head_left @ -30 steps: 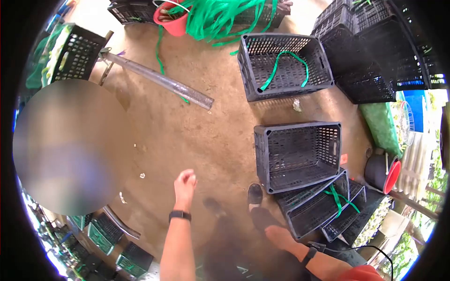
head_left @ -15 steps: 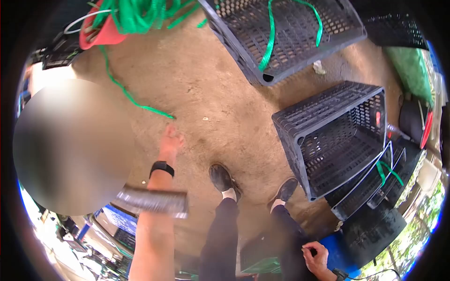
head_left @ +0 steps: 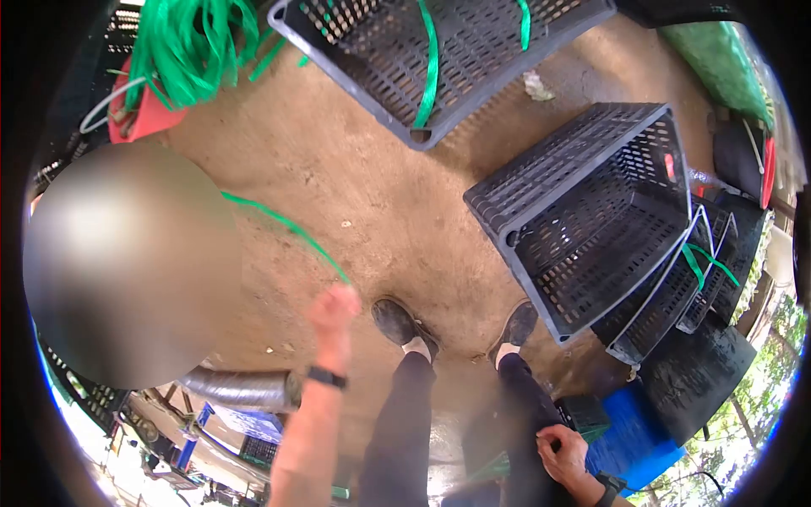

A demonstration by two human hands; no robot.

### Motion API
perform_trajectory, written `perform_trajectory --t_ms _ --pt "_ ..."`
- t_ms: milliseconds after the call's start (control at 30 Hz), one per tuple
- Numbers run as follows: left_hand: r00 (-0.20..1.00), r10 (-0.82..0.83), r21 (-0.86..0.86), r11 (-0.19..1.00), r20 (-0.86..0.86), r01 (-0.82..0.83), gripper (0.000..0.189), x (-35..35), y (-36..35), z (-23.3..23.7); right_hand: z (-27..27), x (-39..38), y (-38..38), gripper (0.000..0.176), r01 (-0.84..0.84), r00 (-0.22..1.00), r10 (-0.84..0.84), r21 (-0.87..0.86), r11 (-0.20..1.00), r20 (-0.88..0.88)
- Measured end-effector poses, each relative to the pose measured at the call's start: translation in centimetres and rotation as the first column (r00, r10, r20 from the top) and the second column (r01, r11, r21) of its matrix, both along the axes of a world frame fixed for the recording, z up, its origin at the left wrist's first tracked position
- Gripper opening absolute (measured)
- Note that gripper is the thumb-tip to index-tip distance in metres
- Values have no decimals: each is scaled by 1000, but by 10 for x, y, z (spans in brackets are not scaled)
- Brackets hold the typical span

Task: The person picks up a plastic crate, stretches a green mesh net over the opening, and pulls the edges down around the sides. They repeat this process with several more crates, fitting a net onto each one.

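Observation:
My left hand [head_left: 334,313], smeared by motion, is closed at the near end of a green strap [head_left: 291,224]. That strap curves up and left from my fingers until a large blurred round area hides it. A black band sits on my left wrist. At the lower right, beside my thigh, my right hand [head_left: 564,456] has its fingers curled, thumb against forefinger in a ring. Nothing shows inside the ring. A dark watch is on that wrist.
A bundle of green straps [head_left: 190,51] hangs over a red container [head_left: 145,117]. Black plastic crates [head_left: 574,182] lie on the right, another crate [head_left: 372,93] at the top with green straps across it. A silvery duct [head_left: 241,389] and blue container [head_left: 638,439] are lower down.
My left hand has moved down and right, drawing the strap's end with it; its fingers were spread just below that end before. The whole view has shifted. My right hand keeps its curled shape.

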State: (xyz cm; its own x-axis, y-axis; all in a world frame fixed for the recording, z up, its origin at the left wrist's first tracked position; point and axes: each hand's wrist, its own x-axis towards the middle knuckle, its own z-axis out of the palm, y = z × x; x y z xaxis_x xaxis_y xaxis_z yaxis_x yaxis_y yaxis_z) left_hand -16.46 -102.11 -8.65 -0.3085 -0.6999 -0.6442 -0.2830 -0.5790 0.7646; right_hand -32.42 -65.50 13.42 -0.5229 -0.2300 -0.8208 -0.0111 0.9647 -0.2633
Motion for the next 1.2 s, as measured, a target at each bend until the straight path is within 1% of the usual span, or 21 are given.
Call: perform_trajectory --t_ms 33,67,100,133,167,200,233,267,300,333,367,433,467,533,667,700,767,833,1000,1100,1200 --pt "988 97 227 971 -122 -67 9 -12 28 33 4 -5 -9 11 -114 990 112 23 993 82" --pt "991 -55 151 988 123 36 7 -37 56 86 4 -3 -15 15 43 985 -37 -33 999 171" --pt "998 -47 352 935 -29 54 9 -37 81 114 1 0 -21 20 202 948 -176 -76 976 266" --pt "997 -67 378 923 -41 78 19 -37 109 139 -1 1 -30 32 635 647 -472 -80 769 599" --pt "981 -185 413 890 -61 194 21 -33 134 162 5 -2 -44 45 789 405 -450 -55 613 796" --pt "958 -265 378 881 -107 286 17 -29 159 184 1 5 -56 52 805 169 -551 208 555 817" --pt "910 -397 442 800 -118 406 14 -28 173 209 0 9 -75 55 840 -51 -494 305 449 868" --pt "721 -691 345 690 50 637 13 -26 184 237 15 4 -89 44 868 60 -466 184 461 883" --pt "711 -702 271 693 42 668 14 -17 203 252 28 -5 -106 34 901 -17 -551 251 353 834" --pt "688 -722 340 665 66 665 12 -20 207 276 41 -11 -110 25 923 -107 -625 310 226 773" --pt "633 -768 490 592 101 640 20 -16 207 293 46 -13 -100 25 937 -102 -628 287 200 771" --pt "558 -821 412 554 124 723 20 12 212 315 47 -14 -75 17 993 105 -599 -55 101 794" --pt "503 -846 343 532 177 775 22 21 209 323 63 -31 -73 15 982 191 -710 -124 145 678" --pt "388 -829 240 505 403 829 12 21 191 350 84 -65 -47 15 964 248 -741 -231 128 624" --pt "174 -690 136 370 703 919 9 41 149 369 135 -130 10 15 923 193 -788 -381 -56 584" --pt "167 -696 118 342 699 932 9 37 143 378 147 -140 27 15 907 192 -767 -410 -100 612" --pt "276 -647 95 477 711 874 9 27 134 401 173 -153 50 13 862 232 -760 -491 -129 608" --pt "291 -639 44 454 712 890 8 29 132 406 200 -161 67 13 816 241 -771 -553 -167 589" --pt "336 -575 -87 416 746 905 8 7 132 442 250 -174 96 13 703 114 -857 -650 -288 503" --pt "366 -529 -125 436 766 891 10 8 123 452 273 -186 108 12 654 103 -885 -701 -283 454" --pt "288 -461 -122 356 839 927 13 34 100 423 297 -197 112 13 610 127 -901 -749 -258 415"
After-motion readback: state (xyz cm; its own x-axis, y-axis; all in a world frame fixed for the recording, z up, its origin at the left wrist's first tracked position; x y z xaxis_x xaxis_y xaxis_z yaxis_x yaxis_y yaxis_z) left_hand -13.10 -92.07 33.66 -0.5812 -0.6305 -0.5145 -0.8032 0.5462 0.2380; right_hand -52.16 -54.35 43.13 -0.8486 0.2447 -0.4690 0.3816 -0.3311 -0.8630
